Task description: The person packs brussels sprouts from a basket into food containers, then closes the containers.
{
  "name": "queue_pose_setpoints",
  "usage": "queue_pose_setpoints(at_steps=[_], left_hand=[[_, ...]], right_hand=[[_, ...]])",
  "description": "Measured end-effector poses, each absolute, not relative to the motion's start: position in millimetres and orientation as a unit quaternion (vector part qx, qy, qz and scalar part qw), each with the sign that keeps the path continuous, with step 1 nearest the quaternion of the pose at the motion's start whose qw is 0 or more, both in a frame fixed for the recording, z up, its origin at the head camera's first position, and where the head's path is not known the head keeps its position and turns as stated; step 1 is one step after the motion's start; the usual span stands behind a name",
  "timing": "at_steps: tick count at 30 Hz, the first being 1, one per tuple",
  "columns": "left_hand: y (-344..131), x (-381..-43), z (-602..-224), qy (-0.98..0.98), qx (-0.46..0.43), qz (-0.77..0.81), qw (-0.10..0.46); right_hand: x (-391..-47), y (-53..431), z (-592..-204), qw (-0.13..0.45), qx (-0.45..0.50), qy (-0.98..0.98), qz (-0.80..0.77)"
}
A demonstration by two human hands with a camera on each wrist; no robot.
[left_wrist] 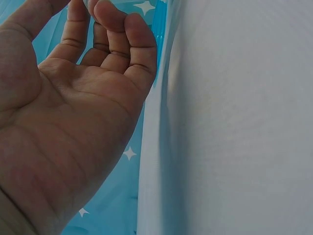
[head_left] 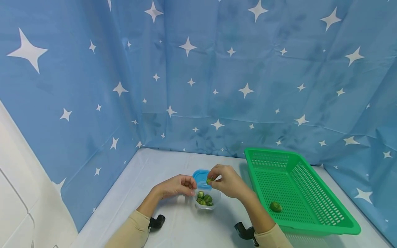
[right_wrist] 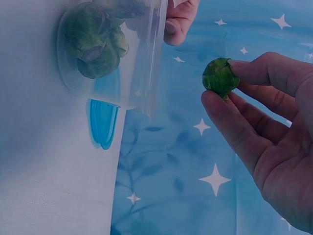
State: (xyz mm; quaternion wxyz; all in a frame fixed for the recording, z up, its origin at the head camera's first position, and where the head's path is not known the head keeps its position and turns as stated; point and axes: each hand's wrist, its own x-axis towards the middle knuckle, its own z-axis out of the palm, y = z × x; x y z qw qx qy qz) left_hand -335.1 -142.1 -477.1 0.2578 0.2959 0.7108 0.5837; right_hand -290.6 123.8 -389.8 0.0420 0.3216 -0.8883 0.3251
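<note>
Brussels sprouts [head_left: 208, 198] lie in a small clear plastic container [head_left: 205, 207] on the white tabletop. At the container's left rim, my left hand [head_left: 179, 186] has curled fingers and pinches the edge with its thumb. In the left wrist view, that hand [left_wrist: 83, 103] shows its palm, its fingertips cut off at the top. My right hand [head_left: 227, 181] pinches one Brussels sprout [right_wrist: 221, 77] between thumb and fingers, above the container's rim. A blue lid [head_left: 201, 175] lies just behind the container.
To the right stands a large green plastic basket [head_left: 305, 225] with slotted walls, holding a single Brussels sprout [head_left: 275, 206]. A blue curtain [head_left: 217, 75] with white stars hangs behind and to the left of the table. A white wall [head_left: 18, 193] borders the left side.
</note>
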Motion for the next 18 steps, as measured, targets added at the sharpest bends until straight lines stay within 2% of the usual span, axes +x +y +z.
queue_pose_setpoints(at_steps=[8,18], left_hand=[[-141.8,-336.1,-478.3,0.71,0.301,0.584,0.255],[-141.9,-331.8,-473.4,0.702,0.293,0.594,0.262]], right_hand=[[-292.4,124.5,-395.0,0.018,0.338,-0.891,0.302],[-294.5,123.9,-398.5,-0.047,0.365,-0.884,0.289]])
